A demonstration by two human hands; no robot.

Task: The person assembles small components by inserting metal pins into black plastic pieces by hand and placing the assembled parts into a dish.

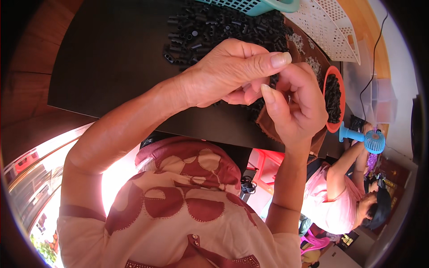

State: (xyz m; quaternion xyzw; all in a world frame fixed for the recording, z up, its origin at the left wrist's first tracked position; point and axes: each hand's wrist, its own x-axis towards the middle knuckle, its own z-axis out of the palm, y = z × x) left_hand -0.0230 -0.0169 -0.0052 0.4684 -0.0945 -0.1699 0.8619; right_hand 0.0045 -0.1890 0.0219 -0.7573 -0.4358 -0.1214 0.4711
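My left hand [234,67] and my right hand [298,105] meet above the near side of a dark table. The left thumb lies stretched over the curled left fingers, its tip against the right fingers. On the right hand the fingers are bent in and the thumb points up toward them. A bit of black shows in the gap between both hands; whether it is held or lies behind is hidden. Just beyond them spreads a heap of small black plastic pieces [210,33], many of them tube-shaped.
At the far edge stand a teal basket [250,6] and a white perforated basket [324,29]. Small pale metal-looking parts [314,66] lie on brown cloth. An orange bowl [342,96] holds black pieces. Right of it are a blue fan [374,141] and another person [337,196].
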